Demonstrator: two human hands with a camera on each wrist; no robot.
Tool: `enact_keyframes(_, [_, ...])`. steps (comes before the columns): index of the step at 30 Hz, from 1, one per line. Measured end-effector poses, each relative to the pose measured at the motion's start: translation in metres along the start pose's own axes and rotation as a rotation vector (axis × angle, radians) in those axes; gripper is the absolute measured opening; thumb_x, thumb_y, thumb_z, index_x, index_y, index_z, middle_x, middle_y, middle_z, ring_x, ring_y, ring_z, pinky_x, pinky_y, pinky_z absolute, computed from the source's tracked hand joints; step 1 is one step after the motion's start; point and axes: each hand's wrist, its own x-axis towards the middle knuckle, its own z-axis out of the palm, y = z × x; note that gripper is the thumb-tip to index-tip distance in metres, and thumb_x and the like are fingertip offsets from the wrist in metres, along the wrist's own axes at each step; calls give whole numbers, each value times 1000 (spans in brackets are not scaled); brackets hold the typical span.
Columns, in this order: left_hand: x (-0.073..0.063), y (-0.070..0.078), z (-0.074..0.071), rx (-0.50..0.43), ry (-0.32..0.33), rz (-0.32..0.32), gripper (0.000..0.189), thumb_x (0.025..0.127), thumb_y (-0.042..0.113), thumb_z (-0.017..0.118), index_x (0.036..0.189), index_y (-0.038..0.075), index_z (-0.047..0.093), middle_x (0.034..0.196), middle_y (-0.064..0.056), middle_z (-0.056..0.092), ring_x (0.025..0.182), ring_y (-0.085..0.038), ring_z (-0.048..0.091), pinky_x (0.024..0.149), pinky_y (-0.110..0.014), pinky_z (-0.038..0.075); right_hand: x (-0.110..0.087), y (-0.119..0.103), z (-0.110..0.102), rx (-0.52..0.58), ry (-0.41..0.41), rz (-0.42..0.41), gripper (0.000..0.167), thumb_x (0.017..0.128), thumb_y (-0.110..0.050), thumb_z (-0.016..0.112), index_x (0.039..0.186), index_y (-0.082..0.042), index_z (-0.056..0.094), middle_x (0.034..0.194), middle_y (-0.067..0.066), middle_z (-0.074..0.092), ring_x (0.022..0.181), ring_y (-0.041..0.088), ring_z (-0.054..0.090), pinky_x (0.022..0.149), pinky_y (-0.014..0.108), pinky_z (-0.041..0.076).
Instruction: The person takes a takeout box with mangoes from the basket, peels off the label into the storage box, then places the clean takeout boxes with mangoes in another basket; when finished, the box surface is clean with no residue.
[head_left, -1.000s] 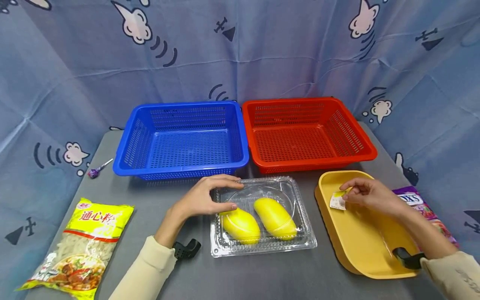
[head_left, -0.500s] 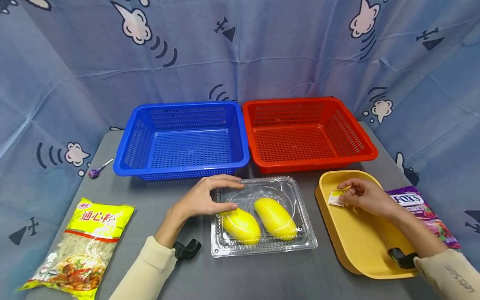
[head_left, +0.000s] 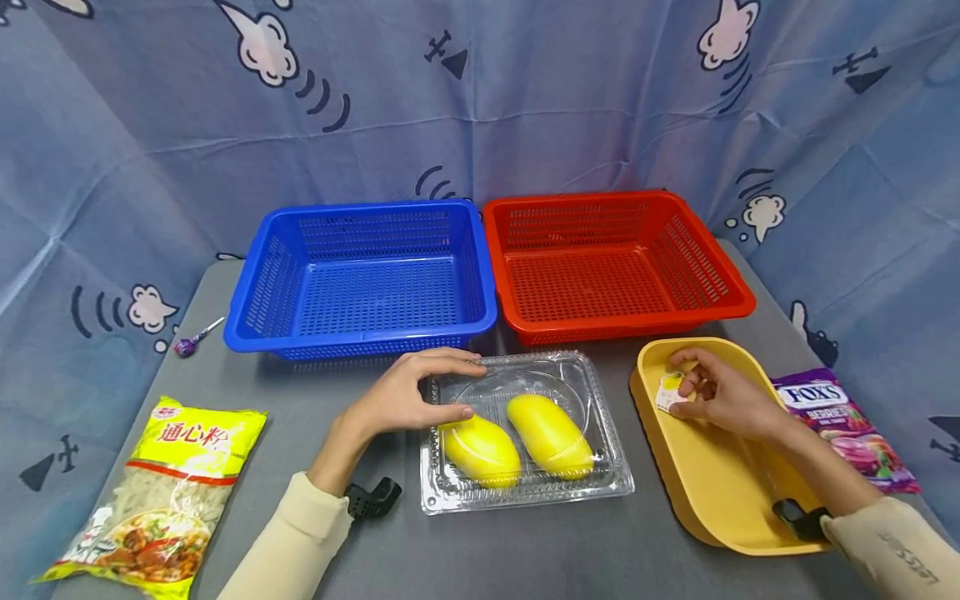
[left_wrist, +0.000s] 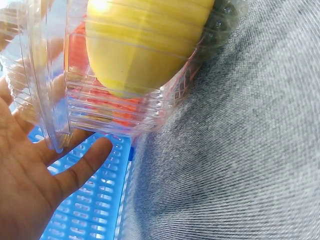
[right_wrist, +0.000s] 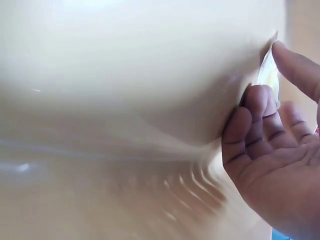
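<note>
A clear plastic clamshell box (head_left: pixel 528 492) with two yellow mangoes (head_left: pixel 549 436) inside rests on the grey table. My left hand (head_left: pixel 401 398) holds the box at its left side, thumb and fingers spread apart in a curve around it. In the left wrist view, that hand (left_wrist: pixel 30 175) lies at the box's edge, with one finger stretched out. Over the far end of a yellow tray (head_left: pixel 720 492), my right hand (head_left: pixel 731 400) pinches a small white and yellow packet (head_left: pixel 669 392). The packet (right_wrist: pixel 270 77) stands between thumb and fingers in the right wrist view.
Behind the box stand a blue basket (head_left: pixel 360 337) and a red basket (head_left: pixel 622 321). A bag of pasta (head_left: pixel 161 492) and a lollipop (head_left: pixel 197 337) lie at the left. At the far right is a purple candy bag (head_left: pixel 847 429). A patterned curtain (head_left: pixel 480 92) hangs behind.
My right hand has moved slightly left and up within the tray, and the packet has turned in its fingers. The left hand and the box have kept their place.
</note>
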Motion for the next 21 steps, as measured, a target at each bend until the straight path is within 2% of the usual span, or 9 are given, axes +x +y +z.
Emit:
enact_keyframes(6, [0,0,0,-3,0,-6,51,84,36,81,131,21,70,145,7,61,139,-17,53,118,-50,39,-1,2,4,-35,7,-88,34,79,0,83,108,-2,66,85,6,55,72,13,47,58,23,37])
enact_keyframes(11, [0,-1,0,-3,1,-5,51,84,36,81,131,22,70,145,6,61,140,-18,53,117,-52,39,-2,1,7,-108,38,-108,36,78,-4,85,110,-2,71,88,3,57,76,12,46,63,20,36])
enact_keyframes(21, [-1,0,-1,-7,-1,-7,50,85,36,80,131,21,70,146,4,61,140,-20,52,117,-54,39,1,-3,3,-157,6,35,45,79,-16,87,116,2,68,88,6,54,78,12,46,64,20,36])
